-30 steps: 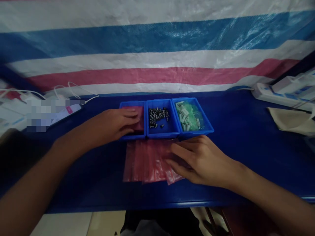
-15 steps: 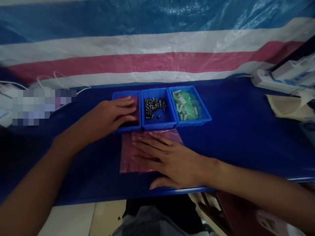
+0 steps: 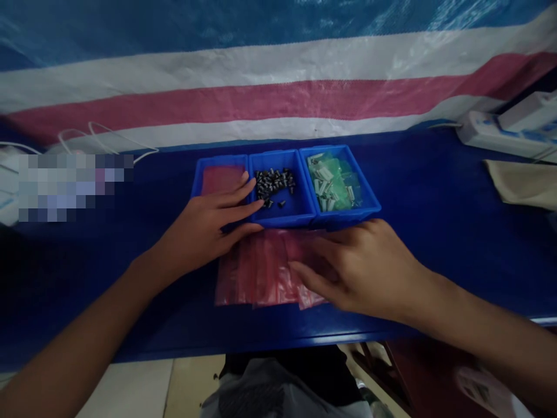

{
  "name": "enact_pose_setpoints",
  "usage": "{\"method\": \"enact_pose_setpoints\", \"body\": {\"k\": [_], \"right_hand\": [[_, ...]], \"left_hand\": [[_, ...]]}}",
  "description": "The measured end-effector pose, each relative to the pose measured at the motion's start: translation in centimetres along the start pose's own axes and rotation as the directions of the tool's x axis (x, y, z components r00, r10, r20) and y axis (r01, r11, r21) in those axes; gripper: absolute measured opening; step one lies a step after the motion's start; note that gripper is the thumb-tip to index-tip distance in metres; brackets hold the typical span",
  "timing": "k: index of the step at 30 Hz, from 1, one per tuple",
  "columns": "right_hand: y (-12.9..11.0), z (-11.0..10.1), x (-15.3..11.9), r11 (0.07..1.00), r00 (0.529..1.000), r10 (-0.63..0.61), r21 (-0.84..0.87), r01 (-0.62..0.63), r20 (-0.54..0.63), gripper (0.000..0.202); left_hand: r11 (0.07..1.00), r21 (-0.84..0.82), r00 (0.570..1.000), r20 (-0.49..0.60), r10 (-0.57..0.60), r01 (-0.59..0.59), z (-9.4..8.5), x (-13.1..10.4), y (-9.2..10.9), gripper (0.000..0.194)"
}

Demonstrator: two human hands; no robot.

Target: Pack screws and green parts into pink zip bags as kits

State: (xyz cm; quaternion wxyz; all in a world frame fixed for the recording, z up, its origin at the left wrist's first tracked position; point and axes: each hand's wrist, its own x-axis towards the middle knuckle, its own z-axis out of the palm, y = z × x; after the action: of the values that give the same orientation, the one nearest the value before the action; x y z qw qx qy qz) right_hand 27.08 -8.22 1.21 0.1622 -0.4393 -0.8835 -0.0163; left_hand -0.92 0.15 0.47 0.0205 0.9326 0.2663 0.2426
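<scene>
Several pink plastic bags [image 3: 270, 273] lie fanned out and overlapping on the blue table, in front of three blue bins. My left hand [image 3: 213, 223] is open, fingers spread over the front of the left bin [image 3: 196, 180] and the edge of the middle one, thumb at the bags' top edge. My right hand [image 3: 361, 270] is curled over the right end of the bags; whether its fingers pinch one is hidden. Pink bags [image 3: 221, 179] fill the left bin. Dark screws [image 3: 274, 181] lie in the middle bin, and green bags with small metallic pieces [image 3: 333, 183] in the right bin.
White power strips [image 3: 500, 133] and a beige cloth [image 3: 522, 184] are at the right. White cables [image 3: 104, 136] and a blurred-out object [image 3: 73, 188] stand at the left. A striped sheet [image 3: 278, 98] hangs behind the table, whose front edge [image 3: 304, 342] runs near my body.
My left hand has left the inside of the left bin and come right and nearer. My right hand has moved right and curled. The pink bags are now spread wider in a fan.
</scene>
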Motion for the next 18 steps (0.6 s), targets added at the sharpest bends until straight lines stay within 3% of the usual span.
{"method": "enact_pose_setpoints", "body": {"k": [1,4,5,7,10,11,13,15,18], "right_hand": [[-0.2,0.1,0.2,0.997,0.989,0.067,-0.053,-0.06,0.135,0.052],[-0.6,0.8,1.2,0.977,0.873,0.207,-0.132,-0.166,0.442,0.044],[-0.6,0.9,1.5,0.974,0.841,0.228,-0.125,-0.191,0.49,0.041],[-0.4,1.0,1.8,0.966,0.824,0.256,-0.093,-0.243,0.505,0.036],[0.4,0.4,1.5,0.95,0.885,0.2,0.139,-0.281,0.42,0.03],[0.7,0.0,1.2,0.924,0.927,0.115,0.305,-0.232,0.356,0.032],[0.9,-0.9,0.7,0.775,0.986,-0.081,0.631,-0.031,0.148,0.036],[0.7,-1.6,0.4,0.614,0.986,-0.146,0.774,0.155,-0.081,0.036],[0.5,-1.8,0.4,0.512,0.949,-0.061,0.806,0.296,-0.31,0.023]], "left_hand": [[1.0,0.0,1.0,-0.003,0.001,-0.001,0.0,0.0,0.0,0.035],[1.0,0.005,1.0,-0.022,0.016,-0.015,0.1,0.0,-0.4,0.034],[1.0,0.011,0.999,-0.027,0.023,-0.022,0.2,0.0,-0.5,0.034],[0.999,0.019,0.998,-0.041,0.037,-0.036,0.3,0.0,-0.7,0.034],[0.998,0.014,0.994,-0.089,0.056,-0.055,0.3,0.1,-0.2,0.032],[0.997,-0.011,0.991,-0.116,0.07,-0.071,0.2,0.1,0.4,0.032],[0.986,-0.137,0.985,-0.156,0.069,-0.091,0.1,0.3,2.0,0.038],[0.918,-0.392,0.992,-0.127,0.005,-0.055,0.0,0.5,3.9,0.057],[0.675,-0.729,0.994,0.072,-0.088,0.112,-0.2,0.7,6.1,0.092]]}}
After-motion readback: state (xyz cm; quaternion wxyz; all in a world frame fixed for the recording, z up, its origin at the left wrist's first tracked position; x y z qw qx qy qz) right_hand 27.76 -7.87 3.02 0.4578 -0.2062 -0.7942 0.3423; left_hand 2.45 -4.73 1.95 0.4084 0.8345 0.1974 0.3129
